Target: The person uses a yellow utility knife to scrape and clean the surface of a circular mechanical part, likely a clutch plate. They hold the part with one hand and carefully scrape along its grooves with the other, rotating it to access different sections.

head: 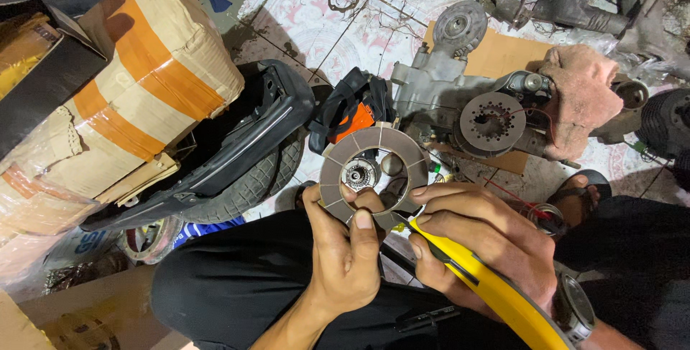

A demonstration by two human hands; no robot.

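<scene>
My left hand (345, 249) pinches the clutch friction disc (372, 174) above my lap, right hand (478, 238) grips the yellow-handled tool (496, 292) at its rim, scraping looks barely underway, engine case (460, 95) still open.

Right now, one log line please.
left hand: holds ring disc | right hand: grips yellow-handled tool at disc | engine behind

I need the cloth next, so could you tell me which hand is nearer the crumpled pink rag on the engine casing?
Right. The right hand grips a yellow-handled tool below the crumpled pink rag; the left hand is farther left, holding the round grey clutch plate.
</scene>
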